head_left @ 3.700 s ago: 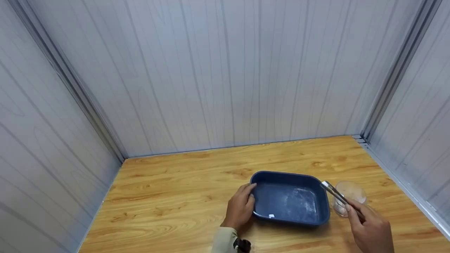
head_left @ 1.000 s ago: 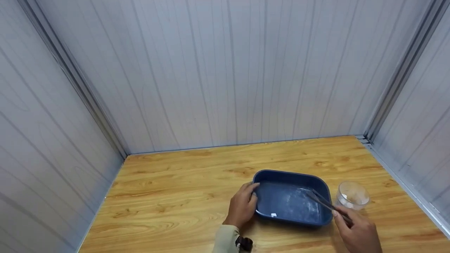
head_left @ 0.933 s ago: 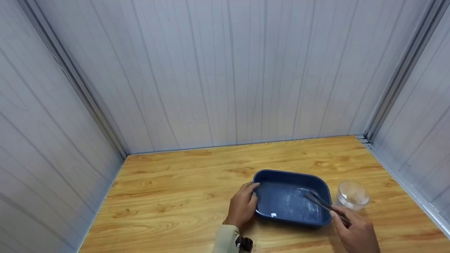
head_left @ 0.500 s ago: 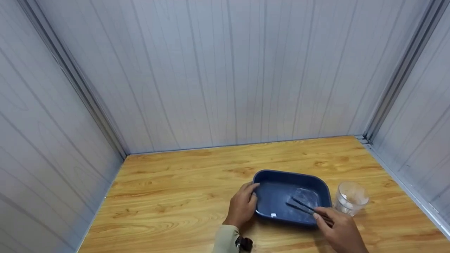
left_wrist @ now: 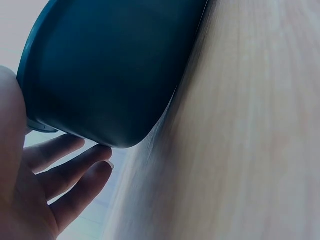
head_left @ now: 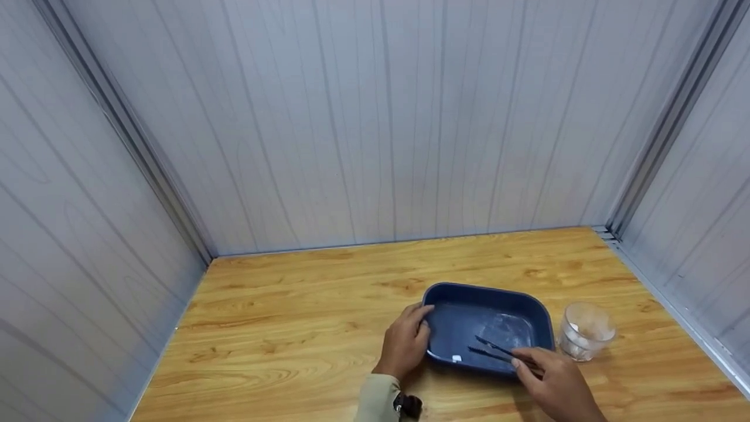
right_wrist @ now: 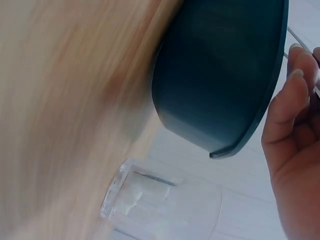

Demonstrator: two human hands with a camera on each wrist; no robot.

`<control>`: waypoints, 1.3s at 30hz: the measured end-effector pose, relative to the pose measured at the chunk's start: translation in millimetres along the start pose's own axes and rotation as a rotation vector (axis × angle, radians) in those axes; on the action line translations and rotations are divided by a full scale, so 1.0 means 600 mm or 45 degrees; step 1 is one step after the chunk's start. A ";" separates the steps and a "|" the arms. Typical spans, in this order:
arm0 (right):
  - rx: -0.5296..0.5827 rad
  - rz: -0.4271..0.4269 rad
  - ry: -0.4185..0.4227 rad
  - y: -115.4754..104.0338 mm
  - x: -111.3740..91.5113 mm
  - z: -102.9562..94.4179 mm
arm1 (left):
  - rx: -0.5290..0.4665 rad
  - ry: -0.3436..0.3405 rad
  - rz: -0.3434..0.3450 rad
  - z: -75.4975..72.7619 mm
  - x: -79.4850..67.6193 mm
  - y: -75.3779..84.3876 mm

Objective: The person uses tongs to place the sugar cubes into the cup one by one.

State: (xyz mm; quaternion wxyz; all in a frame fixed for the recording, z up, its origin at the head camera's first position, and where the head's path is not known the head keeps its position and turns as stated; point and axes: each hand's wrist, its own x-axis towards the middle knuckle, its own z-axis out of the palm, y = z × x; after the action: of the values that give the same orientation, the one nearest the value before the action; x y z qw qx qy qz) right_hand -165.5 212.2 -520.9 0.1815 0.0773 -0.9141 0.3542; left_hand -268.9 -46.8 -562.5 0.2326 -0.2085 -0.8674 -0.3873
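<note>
A dark blue rectangular tray [head_left: 469, 315] sits on the table, with a whitish smear on its floor. My left hand [head_left: 403, 343] grips its left rim, the thumb on the near side; in the left wrist view several fingers [left_wrist: 82, 192] lie by the tray's outer wall. My right hand [head_left: 554, 378] pinches dark metal tweezers [head_left: 495, 350] over the near right rim. Their two tips are parted inside the tray, with nothing seen between them. A small white piece [head_left: 456, 358] lies near the front left corner. In the right wrist view, the tweezers are mostly hidden.
A clear cup [head_left: 587, 329] with white pieces inside stands just right of the tray. Wood-patterned table [head_left: 281, 328] extends left and behind. Pale panel walls [head_left: 375, 129] enclose the back and both sides.
Earlier the tweezers held a white piece by the tray's right rim; no piece shows in them now. My right hand has moved left with the tweezers. The left hand stays on the rim.
</note>
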 end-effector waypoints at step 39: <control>-0.159 -0.256 -0.156 -0.016 0.029 0.027 | 0.011 -0.036 -0.015 0.003 0.006 0.006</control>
State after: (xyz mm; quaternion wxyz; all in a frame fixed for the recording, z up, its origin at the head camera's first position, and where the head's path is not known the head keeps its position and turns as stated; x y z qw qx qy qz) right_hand -183.6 194.0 -519.0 0.1646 0.1786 -0.9314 0.2712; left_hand -270.4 -42.8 -559.5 0.2189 -0.2078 -0.8735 -0.3819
